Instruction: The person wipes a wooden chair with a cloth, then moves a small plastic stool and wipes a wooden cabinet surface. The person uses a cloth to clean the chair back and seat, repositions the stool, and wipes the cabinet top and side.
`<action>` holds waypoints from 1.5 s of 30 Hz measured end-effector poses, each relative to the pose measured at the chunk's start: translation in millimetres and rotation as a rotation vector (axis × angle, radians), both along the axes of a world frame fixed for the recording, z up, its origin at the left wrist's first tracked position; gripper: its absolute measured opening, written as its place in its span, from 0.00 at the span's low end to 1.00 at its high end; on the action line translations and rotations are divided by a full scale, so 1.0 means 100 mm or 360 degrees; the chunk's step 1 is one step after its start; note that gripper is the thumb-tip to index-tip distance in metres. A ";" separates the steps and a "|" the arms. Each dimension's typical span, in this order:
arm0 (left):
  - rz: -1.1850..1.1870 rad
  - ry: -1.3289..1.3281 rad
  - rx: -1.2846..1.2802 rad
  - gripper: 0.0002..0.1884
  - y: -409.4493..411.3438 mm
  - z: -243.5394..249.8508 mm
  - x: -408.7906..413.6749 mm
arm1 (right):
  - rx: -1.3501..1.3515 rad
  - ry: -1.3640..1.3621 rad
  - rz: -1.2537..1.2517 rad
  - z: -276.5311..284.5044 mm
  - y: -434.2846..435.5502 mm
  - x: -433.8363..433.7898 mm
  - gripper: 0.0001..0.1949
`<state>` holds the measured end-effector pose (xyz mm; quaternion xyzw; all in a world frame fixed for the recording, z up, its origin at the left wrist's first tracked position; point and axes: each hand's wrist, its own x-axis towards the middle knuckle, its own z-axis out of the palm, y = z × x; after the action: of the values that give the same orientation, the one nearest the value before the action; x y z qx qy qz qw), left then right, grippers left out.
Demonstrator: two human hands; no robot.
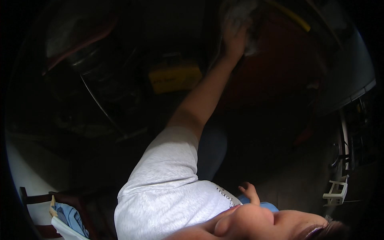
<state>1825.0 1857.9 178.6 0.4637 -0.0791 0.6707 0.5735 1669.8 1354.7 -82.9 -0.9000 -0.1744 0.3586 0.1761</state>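
Note:
My left hand [235, 37] reaches far out at the top of the head view, blurred and dim. Its fingers are on a pale cloth [241, 10], part of which shows beside the wrist; the grip itself is hard to make out. A dark red surface [267, 66] lies just right of that forearm. My right hand [248, 192] is low, near the front of my pale grey shirt, with its fingers apart and nothing seen in it. Under the left forearm, farther off, a yellow case [175, 78] with a handle on top stands in shadow.
At lower left is a dark wooden chair [37, 198] with blue cloth [70, 217] by it. A small white plastic stool [336, 193] stands at the right. A yellow bar [292, 16] is at upper right, a reddish edge [87, 43] at upper left. Deep shadow hides much else.

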 end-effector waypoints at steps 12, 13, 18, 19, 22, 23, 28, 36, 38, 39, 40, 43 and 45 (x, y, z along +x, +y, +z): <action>-0.0660 0.0663 -0.1193 0.25 0.81 -0.83 0.22 | -0.0118 0.0116 -0.0057 -0.09 0.01 -0.04 0.22; -0.0632 0.0610 -0.1074 0.23 0.88 -0.56 0.27 | -0.0124 0.0071 -0.0008 -0.07 0.06 0.01 0.21; -0.0582 0.0339 -0.0511 0.17 1.05 0.49 0.21 | -0.0097 0.0014 0.0295 -0.06 0.39 0.23 0.18; -0.0589 0.0271 -0.0448 0.15 0.95 0.41 0.19 | -0.0100 0.0010 0.0332 -0.08 0.44 0.24 0.18; -0.0228 0.0193 -0.0205 0.17 0.33 -0.32 0.10 | 0.0078 -0.0146 0.0195 -0.14 0.46 0.17 0.18; 0.0197 0.0330 -0.0031 0.21 0.07 -0.55 -0.06 | 0.0158 -0.0225 0.0262 -0.16 0.47 0.18 0.18; -0.0180 0.1148 -0.0775 0.23 -0.29 -1.83 -0.58 | 0.0119 -0.0149 0.0354 0.07 0.74 0.06 0.22; -0.0747 0.1454 -0.1110 0.29 -0.74 -1.80 -1.12 | 0.0302 -0.0115 0.0469 0.41 0.93 -0.06 0.19; -0.0597 0.1606 -0.1082 0.32 -0.87 -1.85 -1.12 | 0.0324 -0.0120 0.0454 0.49 0.94 -0.06 0.18; -0.0527 0.1719 -0.0792 0.32 -1.02 -1.77 -1.13 | 0.0331 -0.0127 0.0436 0.49 0.92 -0.06 0.17; -0.0456 0.1814 -0.0502 0.33 -1.21 -1.68 -1.15 | 0.0331 -0.0163 0.0426 0.46 0.89 -0.06 0.16; -0.0237 0.1820 0.0298 0.30 -1.29 -1.63 -1.01 | 0.0212 -0.0150 0.0396 0.50 0.88 -0.04 0.15; 0.0396 0.1636 0.1145 0.28 -1.10 -1.73 -0.78 | 0.0255 -0.0160 0.0370 0.52 0.88 -0.03 0.15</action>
<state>1747.3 1747.4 6.0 0.8955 0.0403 0.3557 0.2646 1667.2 1442.3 -31.0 -0.8736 -0.3140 0.3160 0.1956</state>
